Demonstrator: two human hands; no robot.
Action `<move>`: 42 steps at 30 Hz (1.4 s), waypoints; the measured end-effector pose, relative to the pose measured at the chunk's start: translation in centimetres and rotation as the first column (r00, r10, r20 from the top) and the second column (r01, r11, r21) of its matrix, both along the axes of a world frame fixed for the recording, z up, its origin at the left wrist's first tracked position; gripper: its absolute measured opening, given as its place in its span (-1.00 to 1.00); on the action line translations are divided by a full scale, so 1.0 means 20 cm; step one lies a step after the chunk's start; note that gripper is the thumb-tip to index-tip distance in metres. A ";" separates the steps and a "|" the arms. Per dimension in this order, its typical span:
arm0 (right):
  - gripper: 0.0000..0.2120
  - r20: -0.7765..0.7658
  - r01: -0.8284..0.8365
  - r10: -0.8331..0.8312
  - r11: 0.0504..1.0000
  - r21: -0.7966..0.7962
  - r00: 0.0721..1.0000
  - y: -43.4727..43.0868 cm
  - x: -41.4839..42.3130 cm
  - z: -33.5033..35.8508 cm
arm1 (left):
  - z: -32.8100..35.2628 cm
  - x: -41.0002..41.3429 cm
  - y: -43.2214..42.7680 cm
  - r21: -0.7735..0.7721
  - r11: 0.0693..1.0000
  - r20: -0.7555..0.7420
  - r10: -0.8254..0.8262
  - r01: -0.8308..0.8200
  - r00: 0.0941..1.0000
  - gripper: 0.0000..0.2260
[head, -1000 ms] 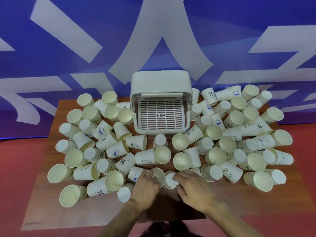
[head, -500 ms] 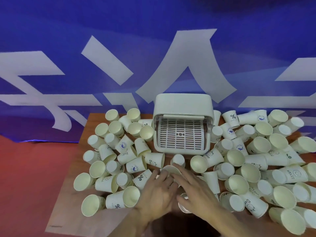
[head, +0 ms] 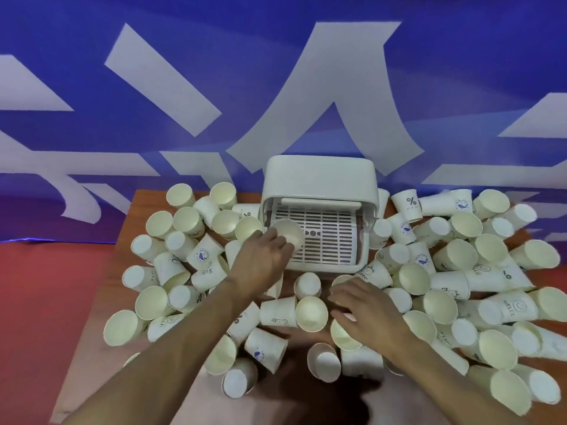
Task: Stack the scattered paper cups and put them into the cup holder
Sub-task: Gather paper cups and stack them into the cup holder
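The left hand grips one cup by its side, mouth tilted toward the camera, over the slatted tray of the white cup holder. The right hand lies spread, fingers nearly straight, over loose paper cups in front of the holder, seemingly holding none. More cups cover the wooden table on both sides.
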State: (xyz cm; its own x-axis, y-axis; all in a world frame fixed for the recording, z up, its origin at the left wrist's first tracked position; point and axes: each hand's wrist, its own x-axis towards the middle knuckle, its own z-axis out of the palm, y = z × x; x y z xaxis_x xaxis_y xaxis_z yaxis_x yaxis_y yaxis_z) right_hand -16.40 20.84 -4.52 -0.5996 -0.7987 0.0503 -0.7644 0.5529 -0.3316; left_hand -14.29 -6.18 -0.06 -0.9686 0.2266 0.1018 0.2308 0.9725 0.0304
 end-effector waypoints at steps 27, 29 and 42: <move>-0.92 -0.030 0.132 -0.134 0.990 -0.049 0.991 -0.39 -0.42 -0.04 | -0.26 -0.20 -0.05 -0.022 0.993 0.190 0.119 -0.117 0.975 -0.93; -0.95 -0.023 0.134 -0.136 0.990 -0.051 0.990 -0.44 -0.45 -0.11 | -0.30 -0.21 -0.06 -0.047 0.991 0.201 0.135 -0.128 0.970 -0.93; -0.77 0.100 0.100 -0.119 0.979 0.180 0.988 -0.50 -0.47 -0.32 | -0.54 -0.18 -0.08 -0.132 0.981 0.279 0.172 -0.139 0.945 -0.77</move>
State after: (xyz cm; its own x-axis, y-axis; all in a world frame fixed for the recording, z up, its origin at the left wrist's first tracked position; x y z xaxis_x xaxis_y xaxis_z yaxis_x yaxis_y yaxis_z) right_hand -25.90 10.91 -10.97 -0.6782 -0.7184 -0.1546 -0.6603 0.6881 -0.3009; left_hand -17.79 -7.69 -10.86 -0.9770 0.0649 -0.2030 0.0734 0.9967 -0.0349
